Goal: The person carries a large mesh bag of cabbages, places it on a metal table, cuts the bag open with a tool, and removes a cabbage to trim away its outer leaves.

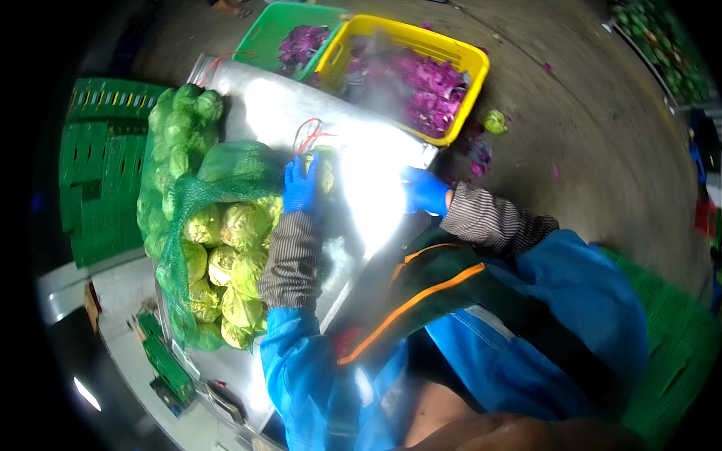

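A blue glove covers my left hand (300,183), which rests against a pale green cabbage (324,169) at the right side of the netted produce. My right hand (427,190), also gloved in blue, is over the table's near right edge; glare and blur hide its fingertips and whatever it may hold. Left of my left forearm, light green cabbages (240,270) fill an open green mesh bag (183,225). Behind them lies a full mesh bag of round green cabbages (177,135). A red tie (310,135) lies just beyond my left hand on the metal table (276,113).
Past the table's far edge stand a yellow basket (476,73) and a green basket (254,34) with purple cabbage leaves. A loose cabbage (495,122) and purple scraps lie on the floor. Green crates (104,169) stand at the left.
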Action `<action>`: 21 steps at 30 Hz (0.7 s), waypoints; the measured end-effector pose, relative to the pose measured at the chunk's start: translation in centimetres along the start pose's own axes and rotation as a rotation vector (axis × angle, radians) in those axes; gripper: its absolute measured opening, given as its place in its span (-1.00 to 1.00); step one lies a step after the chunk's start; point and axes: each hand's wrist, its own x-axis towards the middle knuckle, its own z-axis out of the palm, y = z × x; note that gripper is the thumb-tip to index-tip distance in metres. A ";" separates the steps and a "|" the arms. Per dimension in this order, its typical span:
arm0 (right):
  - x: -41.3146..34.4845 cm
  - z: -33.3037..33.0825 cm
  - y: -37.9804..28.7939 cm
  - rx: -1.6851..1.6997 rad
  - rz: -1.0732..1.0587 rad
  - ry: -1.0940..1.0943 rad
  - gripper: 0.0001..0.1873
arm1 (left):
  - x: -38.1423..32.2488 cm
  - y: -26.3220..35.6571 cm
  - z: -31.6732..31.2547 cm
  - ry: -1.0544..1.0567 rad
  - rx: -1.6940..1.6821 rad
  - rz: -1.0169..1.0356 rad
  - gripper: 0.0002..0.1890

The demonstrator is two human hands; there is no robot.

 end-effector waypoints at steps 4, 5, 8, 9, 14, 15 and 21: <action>4.6 -6.4 3.4 0.268 0.093 0.044 -0.84 | 5.2 7.2 -8.0 -0.166 -0.195 -0.237 0.00; 6.0 -6.4 3.8 0.560 0.173 0.075 -0.91 | 5.2 7.3 -7.5 -0.072 -0.233 -0.250 -0.04; 8.5 -5.8 2.2 -0.194 0.036 0.074 -0.77 | 4.6 9.6 -3.9 0.154 -1.053 -0.281 -0.24; 9.2 -5.6 1.4 -0.395 0.002 0.067 -0.73 | 4.0 10.9 -4.3 0.300 -0.793 -0.273 -0.27; 9.8 -4.6 -2.2 -1.012 -0.064 0.095 -0.71 | 4.1 13.3 -6.2 0.297 -1.022 -0.237 -0.23; 9.6 -4.3 -3.0 -1.127 -0.126 0.092 -0.71 | 3.9 13.0 -5.2 0.311 -0.880 -0.267 -0.23; 9.6 -3.9 -4.2 -1.394 -0.051 0.055 -0.79 | 3.5 12.9 -2.6 0.410 -0.715 -0.310 -0.10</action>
